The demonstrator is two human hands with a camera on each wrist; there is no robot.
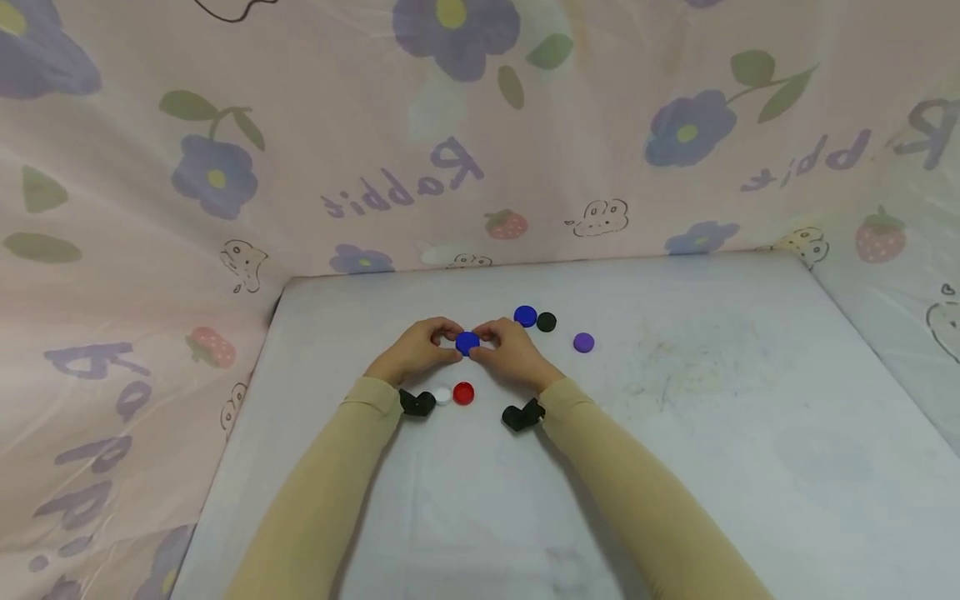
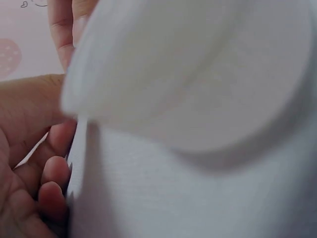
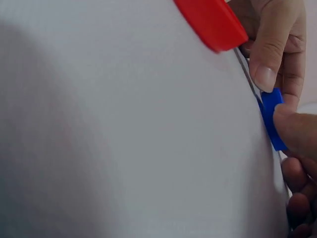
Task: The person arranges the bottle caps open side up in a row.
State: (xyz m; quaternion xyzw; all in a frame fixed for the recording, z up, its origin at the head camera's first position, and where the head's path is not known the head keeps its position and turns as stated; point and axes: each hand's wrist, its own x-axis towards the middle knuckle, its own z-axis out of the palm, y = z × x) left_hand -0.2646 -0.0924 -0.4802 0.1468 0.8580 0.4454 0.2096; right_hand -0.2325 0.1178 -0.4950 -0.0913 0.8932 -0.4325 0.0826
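Between both hands is a round blue bottle cap (image 1: 467,343), low over the white table. My left hand (image 1: 418,348) pinches its left side with thumb and fingers, while my right hand (image 1: 516,354) pinches the right side. In the right wrist view, both thumbs rest against the blue cap (image 3: 272,119). Nearer to me lie a white cap (image 1: 443,396) and a red cap (image 1: 463,393), side by side; the red one has its hollow side up. The white cap (image 2: 198,74) looms large and blurred in the left wrist view, covering part of the hands.
Beyond my right hand, another blue cap (image 1: 525,316) lies against a black cap (image 1: 547,322), with a purple cap (image 1: 583,342) farther right. A printed cloth (image 1: 405,125) rises behind the white table (image 1: 750,458) and along its sides.
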